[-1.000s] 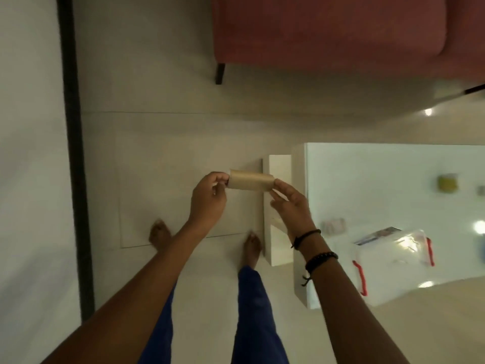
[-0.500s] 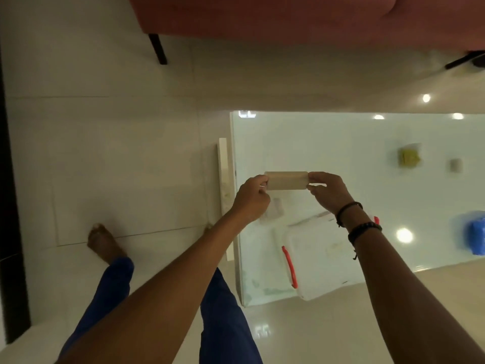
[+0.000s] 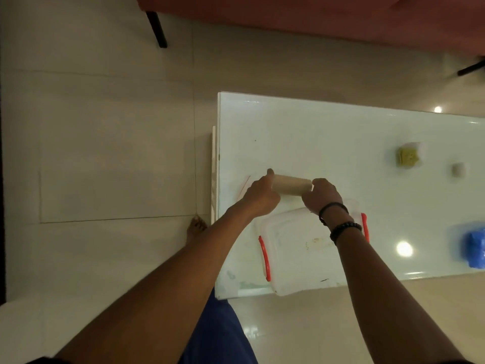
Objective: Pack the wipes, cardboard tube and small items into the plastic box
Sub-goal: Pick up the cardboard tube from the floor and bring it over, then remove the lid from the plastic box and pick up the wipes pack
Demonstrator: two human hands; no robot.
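Cardboard tube (image 3: 291,185), clamped endwise between left hand (image 3: 261,194) and right hand (image 3: 322,197), has come lower, now just beyond the plastic box (image 3: 294,261), closer than half a second ago.

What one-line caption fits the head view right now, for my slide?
Both hands, left hand and right hand, hold the cardboard tube level above the white table, beyond the red-latched plastic box.
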